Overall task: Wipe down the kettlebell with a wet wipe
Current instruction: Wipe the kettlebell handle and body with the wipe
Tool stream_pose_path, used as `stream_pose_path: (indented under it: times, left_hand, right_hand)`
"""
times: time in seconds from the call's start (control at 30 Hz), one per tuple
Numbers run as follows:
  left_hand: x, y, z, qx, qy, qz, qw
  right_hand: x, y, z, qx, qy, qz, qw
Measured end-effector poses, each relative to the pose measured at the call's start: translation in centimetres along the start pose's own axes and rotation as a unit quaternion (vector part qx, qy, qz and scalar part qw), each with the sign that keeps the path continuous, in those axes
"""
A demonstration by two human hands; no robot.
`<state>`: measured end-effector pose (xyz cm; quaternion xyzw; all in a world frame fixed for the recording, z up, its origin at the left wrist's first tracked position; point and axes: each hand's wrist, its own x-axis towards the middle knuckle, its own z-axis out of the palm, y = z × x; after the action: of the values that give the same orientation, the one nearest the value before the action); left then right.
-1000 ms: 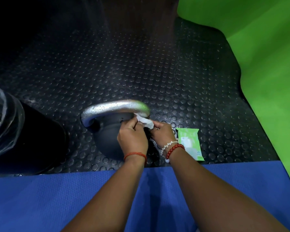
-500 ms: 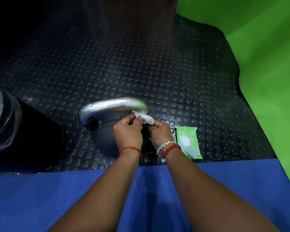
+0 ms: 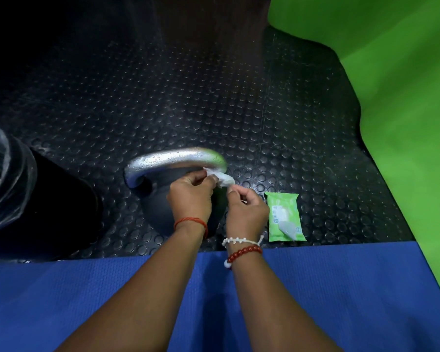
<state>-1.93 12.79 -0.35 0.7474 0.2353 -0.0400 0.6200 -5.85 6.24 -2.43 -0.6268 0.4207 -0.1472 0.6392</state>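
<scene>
White wet wipe (image 3: pixel 222 177), bunched up, held just below the right end of the silver handle (image 3: pixel 173 158) of the kettlebell (image 3: pixel 158 209), which stands on the floor straight ahead, its dark body partly under the hands. We see the left hand (image 3: pixel 191 196) pinching the wipe's upper part with curled fingers and the right hand (image 3: pixel 247 207) pinching its lower corner. We can't tell whether the wipe touches the metal. We judge the step as opening out or refolding the wipe, with wiping proper barely under way; the handle shows droplets. Next move, we reckon: spread the wipe flat, press it on the handle, run it along the arc, then go round the body. Surface: black studded rubber floor (image 3: pixel 214 110), blue mat (image 3: pixel 315 288) nearest us, green wipe pack (image 3: pixel 285 217) lying just right of the right hand. Green backdrop (image 3: pixel 391 97) at right, dark bin (image 3: pixel 48 212) with clear liner at left.
</scene>
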Motion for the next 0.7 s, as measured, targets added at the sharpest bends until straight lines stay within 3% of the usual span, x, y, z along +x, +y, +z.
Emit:
stream_pose_path:
  times: [0.33,0.5,0.6,0.7]
  left_hand:
    - [0.3,-0.3,-0.9,0.005,-0.044,0.011,0.999]
    - [0.2,0.0,-1.9,0.069,-0.067,0.072,0.993]
    - [0.3,-0.1,-2.9,0.189,-0.033,0.19,0.963]
    - [0.9,-0.9,-4.1,0.321,0.017,0.287,0.902]
  right_hand:
    - [-0.3,-0.8,1.5,-0.011,-0.01,-0.059,0.998]
    - [0.5,-1.4,1.9,-0.002,-0.027,-0.035,0.999]
    - [0.7,-1.7,1.9,-0.002,-0.022,-0.018,1.0]
    - [1.6,-2.5,1.8,-0.001,-0.039,-0.002,0.999]
